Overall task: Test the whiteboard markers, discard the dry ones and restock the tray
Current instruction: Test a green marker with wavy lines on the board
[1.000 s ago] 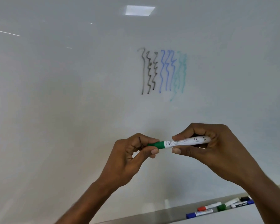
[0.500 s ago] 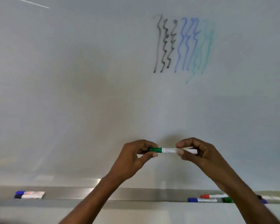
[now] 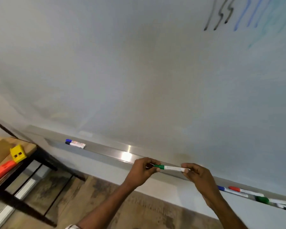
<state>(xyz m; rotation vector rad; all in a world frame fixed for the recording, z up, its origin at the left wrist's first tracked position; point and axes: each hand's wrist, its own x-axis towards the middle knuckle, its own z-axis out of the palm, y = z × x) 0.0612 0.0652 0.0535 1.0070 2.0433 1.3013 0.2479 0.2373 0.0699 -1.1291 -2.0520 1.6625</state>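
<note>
I hold a green-capped white marker (image 3: 170,168) level in front of the whiteboard's metal tray (image 3: 106,157). My left hand (image 3: 143,170) pinches the green cap end. The white barrel end sits between the fingers of my right hand (image 3: 197,174). Two markers, blue and black capped (image 3: 75,143), lie at the tray's left part. At its right part lie a blue marker (image 3: 232,191), a red one (image 3: 245,190), a green one (image 3: 262,199) and more at the frame edge. Black, blue and faint green test squiggles (image 3: 234,15) mark the whiteboard (image 3: 139,71) at the top right.
A black-framed table with a wooden top (image 3: 0,151) stands at the lower left. It carries a yellow block (image 3: 18,153) and an orange object (image 3: 0,171). Wood-pattern floor (image 3: 82,199) shows below the board.
The view has swung down and left, so the squiggles moved to the top right and the table came into sight. Both hands lowered the marker to tray height, keeping their grip.
</note>
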